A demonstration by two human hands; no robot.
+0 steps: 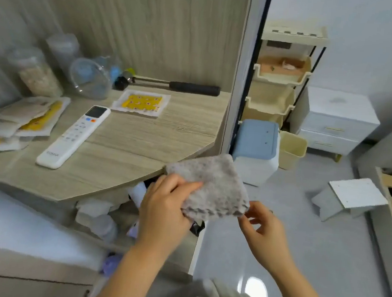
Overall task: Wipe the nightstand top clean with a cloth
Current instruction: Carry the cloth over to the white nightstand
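A folded grey cloth (pixel 213 183) hangs in the air just off the front right corner of the wooden nightstand top (pixel 138 140). My left hand (pixel 165 207) grips its near left edge, thumb on top. My right hand (pixel 264 224) pinches the cloth's near right corner with its fingertips. The cloth is not touching the wood.
On the top lie a white remote (pixel 74 136), a yellow packet (pixel 142 103), a stack of packets (pixel 13 121), a black-handled hammer (pixel 172 86), plastic jars (pixel 34 73) and a clear bowl (pixel 89 78). A blue-lidded bin (pixel 257 149), a shelf rack (pixel 283 80) and a white stool (pixel 350 196) stand to the right.
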